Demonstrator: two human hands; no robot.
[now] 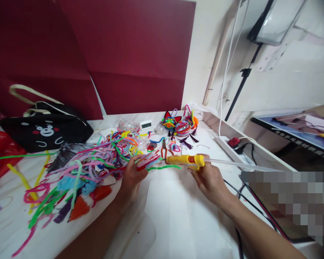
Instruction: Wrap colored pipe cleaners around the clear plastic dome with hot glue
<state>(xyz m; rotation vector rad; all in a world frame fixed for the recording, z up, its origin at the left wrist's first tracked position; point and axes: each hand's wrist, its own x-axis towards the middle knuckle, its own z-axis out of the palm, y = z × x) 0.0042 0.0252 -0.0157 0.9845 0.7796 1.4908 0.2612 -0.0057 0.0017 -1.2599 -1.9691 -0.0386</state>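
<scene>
My right hand (209,180) is wrapped round the grip of a yellow hot glue gun (182,160), and a long clear glue stick (232,163) juts out of its back end. The gun's nozzle points left, at or close to a ball wrapped in pink, red and blue pipe cleaners (149,160). That ball is in my left hand (133,176), with the fingers and thumb closed around its left side. From under it a green pipe cleaner (164,167) sticks out to the right. Just behind lie orange-handled pliers (164,148), jaws pointing away.
A tangled heap of coloured pipe cleaners (97,162) with tassels spreads to the left, beside a black bag (45,129). At the back stand a small digital clock (145,125) and decorated balls (183,128). A power strip (237,153) and black cable (251,201) lie right.
</scene>
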